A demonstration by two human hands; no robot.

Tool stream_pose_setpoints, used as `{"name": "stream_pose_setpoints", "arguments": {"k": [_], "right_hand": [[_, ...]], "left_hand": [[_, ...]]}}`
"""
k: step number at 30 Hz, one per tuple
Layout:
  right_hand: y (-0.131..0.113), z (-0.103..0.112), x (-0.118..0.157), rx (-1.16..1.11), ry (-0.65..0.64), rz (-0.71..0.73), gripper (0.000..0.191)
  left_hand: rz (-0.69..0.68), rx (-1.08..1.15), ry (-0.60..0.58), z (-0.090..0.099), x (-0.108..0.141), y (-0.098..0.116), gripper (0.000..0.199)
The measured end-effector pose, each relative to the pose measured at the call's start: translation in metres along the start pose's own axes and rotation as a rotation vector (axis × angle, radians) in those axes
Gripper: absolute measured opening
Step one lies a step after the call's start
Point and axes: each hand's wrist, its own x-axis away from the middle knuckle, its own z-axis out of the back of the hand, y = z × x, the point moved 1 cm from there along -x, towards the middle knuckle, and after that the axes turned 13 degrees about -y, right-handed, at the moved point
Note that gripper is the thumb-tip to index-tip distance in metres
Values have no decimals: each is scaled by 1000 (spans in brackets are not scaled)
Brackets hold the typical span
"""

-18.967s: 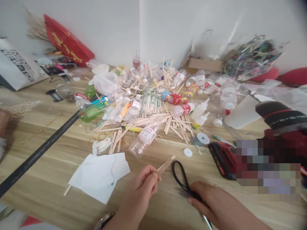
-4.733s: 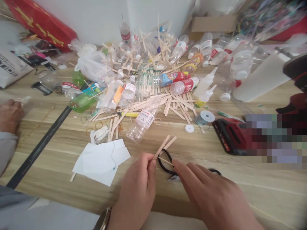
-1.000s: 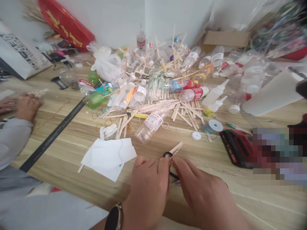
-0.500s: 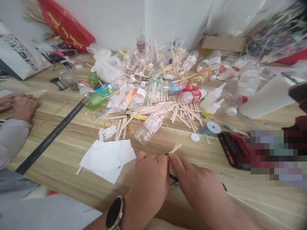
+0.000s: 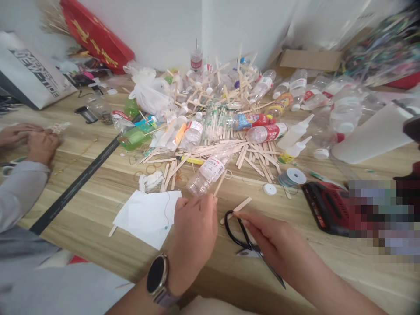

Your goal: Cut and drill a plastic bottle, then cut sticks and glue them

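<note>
My left hand [image 5: 197, 234], with a watch on the wrist, is closed around a wooden craft stick [image 5: 220, 183] whose end sticks out beyond the fingers towards a clear plastic bottle [image 5: 210, 171]. My right hand [image 5: 271, 234] pinches the handle of black-handled scissors [image 5: 243, 240]. Their blades point down and back towards me, and the tips show below my palm. Beside the handle lies another flat wooden stick [image 5: 241, 205], partly under the scissors. To the left of my left hand is a sheet of white paper [image 5: 144, 218] with a thin thread on it.
Bottles, glue bottles [image 5: 297, 146] and many loose sticks [image 5: 210, 148] are heaped at the back. A thread spool [image 5: 292, 176] and a red-and-black power tool [image 5: 324, 208] lie to the right. At the left, another person's hands [image 5: 42, 144] rest near a dark strip [image 5: 78, 183].
My hands, close together before, have moved apart. The left has drawn away leftwards with a stick, and the scissors now show plainly under my right hand. The view has shifted slightly.
</note>
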Motion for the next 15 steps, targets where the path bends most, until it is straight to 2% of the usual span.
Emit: {"name": "stream_pose_setpoints", "arguments": {"k": [2,4,6,9,12,13,15], "right_hand": [[14,2,6,256,40,17,34],[31,2,8,502,31,-35,37],[47,1,6,624,12,-92,37],[57,-1,3,658,39,-102,32],[53,-4,9,704,108,-83,30],[50,-5,14,701,100,-62,28],[44,-11,25,646,7,-24,19]], "left_hand": [[-19,90,-1,2,1,1,22],[-28,163,-32,3,3,4,25],[-17,242,-88,4,7,7,28],[31,440,-173,4,12,8,29],[111,627,-267,5,16,5,31],[136,668,-298,6,17,4,32],[176,733,-343,8,18,3,36]]}}
